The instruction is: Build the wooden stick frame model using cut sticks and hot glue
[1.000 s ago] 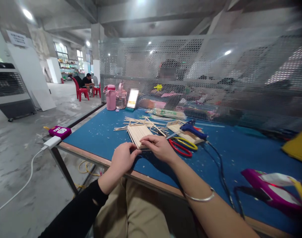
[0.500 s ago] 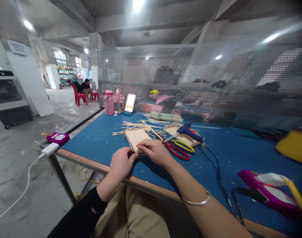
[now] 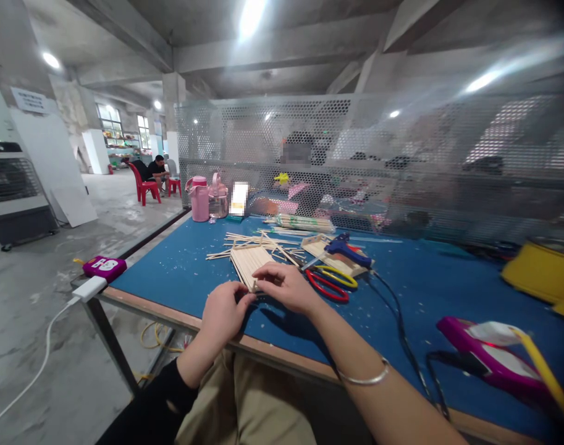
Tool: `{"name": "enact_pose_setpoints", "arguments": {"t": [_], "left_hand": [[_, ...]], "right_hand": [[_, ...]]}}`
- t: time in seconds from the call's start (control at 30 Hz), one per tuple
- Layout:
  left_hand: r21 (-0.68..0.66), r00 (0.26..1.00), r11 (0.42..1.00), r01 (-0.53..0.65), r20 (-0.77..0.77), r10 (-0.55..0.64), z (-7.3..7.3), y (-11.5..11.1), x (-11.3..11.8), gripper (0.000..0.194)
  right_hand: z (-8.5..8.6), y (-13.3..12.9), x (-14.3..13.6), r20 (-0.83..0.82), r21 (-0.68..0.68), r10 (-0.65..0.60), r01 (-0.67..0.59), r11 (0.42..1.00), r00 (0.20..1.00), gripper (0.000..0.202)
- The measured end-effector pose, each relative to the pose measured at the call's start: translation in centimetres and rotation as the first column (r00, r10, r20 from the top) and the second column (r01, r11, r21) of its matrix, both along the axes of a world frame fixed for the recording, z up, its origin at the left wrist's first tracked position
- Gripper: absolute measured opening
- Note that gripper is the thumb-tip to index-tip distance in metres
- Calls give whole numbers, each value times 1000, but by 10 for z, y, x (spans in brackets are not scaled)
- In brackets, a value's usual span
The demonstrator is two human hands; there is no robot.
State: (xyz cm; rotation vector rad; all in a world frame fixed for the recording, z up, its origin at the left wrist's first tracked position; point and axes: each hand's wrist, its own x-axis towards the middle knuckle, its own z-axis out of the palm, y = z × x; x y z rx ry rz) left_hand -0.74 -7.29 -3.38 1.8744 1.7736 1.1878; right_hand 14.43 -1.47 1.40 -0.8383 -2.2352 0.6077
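A: Where does the stick panel (image 3: 249,261) lie, and how does each grip stand?

B: Flat on the worktop (image 3: 170,266), straight ahead of both grips. Left grip (image 3: 223,313): thumb and forefinger bent, little space between them, tips at the panel's near corner; cannot tell whether they pinch it. Right grip (image 3: 288,287): fingers curled over the near edge, thumb and forefinger slightly parted, a pale stick end (image 3: 254,285) at their tips; firm hold or mere touch, cannot tell

A: Around them?

B: Loose sticks (image 3: 233,239) beyond the panel, farther out than either grip. Just right of the right grip, a red handle loop (image 3: 335,299); past it a blue glue gun (image 3: 349,249), lying partly over a shallow wooden tray (image 3: 315,245)

A: Handling estimate?

B: Probably light, dry, not slippery. Likely stiff along the sticks, weaker across the seams, so twisting could split it. Single sticks look easy to snap. Best hold, I judge: left grip steadying the near corner from outside, right fingertips pressing lightly, close to the edge
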Motion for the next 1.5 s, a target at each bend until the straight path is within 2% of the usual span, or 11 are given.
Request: {"name": "enact_pose_setpoints", "arguments": {"t": [0.27, 0.57, 1.03, 1.1, 1.2, 1.27, 1.33, 1.4, 1.5], "left_hand": [[18, 1000, 1000, 1, -15, -1, -1, -1, 0, 17], [11, 1000, 1000, 5, -1, -5, -2, 0, 0, 18], [5, 1000, 1000, 8, -4, -8, -5, 2, -1, 17], [-1, 1000, 1000, -3, -7, 3, -4, 2, -1, 17], [24, 997, 999, -49, -55, 50, -3, 1, 0, 18], [36, 989, 996, -81, -120, 85, -1, 0, 0, 22], [17, 974, 994, -107, -198, 108, 2, 0, 2, 30], [-18, 956, 991, -130, -269, 120, 4, 0, 4, 36], [-57, 940, 991, -119, -327, 94, 8, 1, 5, 34]], "right_hand": [[-3, 3, -4, -29, 30, 53, -52, 998, 998, 12], [-2, 4, -4, -36, -19, 52, -52, 998, 998, 12], [-3, 4, -6, -9, 1, 37, -37, 999, 999, 11], [-1, 2, -3, -51, -12, 19, -19, 1000, 999, 20], [6, 0, 9, -253, 36, -71, 83, 996, 965, 36], [11, 3, 21, -450, 71, -206, 265, 962, 869, 29], [13, 11, 32, -560, 15, -370, 456, 890, 741, 30], [11, 21, 39, -511, -140, -525, 536, 832, 681, 35], [4, 30, 39, -251, -460, -622, 474, 751, 742, 42]]}}
